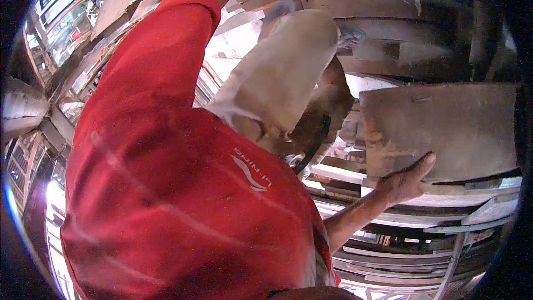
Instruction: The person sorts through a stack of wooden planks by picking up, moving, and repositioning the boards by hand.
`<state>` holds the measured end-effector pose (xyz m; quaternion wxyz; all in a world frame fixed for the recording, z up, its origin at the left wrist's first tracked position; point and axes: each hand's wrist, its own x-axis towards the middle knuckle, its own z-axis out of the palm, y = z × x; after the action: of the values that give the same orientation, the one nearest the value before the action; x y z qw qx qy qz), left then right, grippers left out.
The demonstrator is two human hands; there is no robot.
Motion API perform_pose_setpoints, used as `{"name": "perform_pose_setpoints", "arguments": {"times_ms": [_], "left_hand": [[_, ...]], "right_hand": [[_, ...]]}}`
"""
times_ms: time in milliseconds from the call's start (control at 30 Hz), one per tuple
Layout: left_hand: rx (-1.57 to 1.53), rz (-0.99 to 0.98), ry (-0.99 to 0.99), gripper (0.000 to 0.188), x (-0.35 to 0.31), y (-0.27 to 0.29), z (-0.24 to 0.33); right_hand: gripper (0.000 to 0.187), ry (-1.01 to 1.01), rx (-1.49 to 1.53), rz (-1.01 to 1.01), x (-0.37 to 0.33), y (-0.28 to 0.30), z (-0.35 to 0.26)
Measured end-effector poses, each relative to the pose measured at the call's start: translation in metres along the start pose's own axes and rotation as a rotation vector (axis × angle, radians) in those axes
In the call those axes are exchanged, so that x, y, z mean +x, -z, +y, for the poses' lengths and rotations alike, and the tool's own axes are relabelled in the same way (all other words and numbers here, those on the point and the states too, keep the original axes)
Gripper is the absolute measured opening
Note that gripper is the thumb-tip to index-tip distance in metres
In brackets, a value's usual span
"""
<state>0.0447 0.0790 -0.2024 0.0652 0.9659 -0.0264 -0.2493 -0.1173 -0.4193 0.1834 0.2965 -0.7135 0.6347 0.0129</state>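
Note:
My right hand (408,182) grips the near edge of a broad, flat brown wooden board (444,130). The thumb lies over the board's face, and the fingers are mostly hidden at its underside. The board has a paler, rough patch at its left edge. My left arm, in a red sleeve (147,66), reaches up past the top edge of the picture; the left hand itself is out of sight. Below me show my beige trousers (288,61) and my feet, in part.
Long dark planks (361,0) lie along the top right. Slats and stacked timber (400,261) with gaps between them fill the lower right. At the left stand wooden beams (25,105), with sheet pieces (119,0) above and bright light beyond.

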Motion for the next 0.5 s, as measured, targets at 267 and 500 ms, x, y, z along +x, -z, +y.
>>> {"name": "perform_pose_setpoints", "arguments": {"times_ms": [267, 500], "left_hand": [[0.036, -0.045, 0.082, 0.095, -0.023, -0.039, -0.031], [0.053, -0.040, 0.136, 0.097, -0.025, -0.073, -0.063]], "right_hand": [[0.081, 0.163, -0.142, 0.123, -0.005, 0.002, -0.005], [0.074, 0.164, -0.390, 0.305, 0.012, 0.029, 0.029]]}}
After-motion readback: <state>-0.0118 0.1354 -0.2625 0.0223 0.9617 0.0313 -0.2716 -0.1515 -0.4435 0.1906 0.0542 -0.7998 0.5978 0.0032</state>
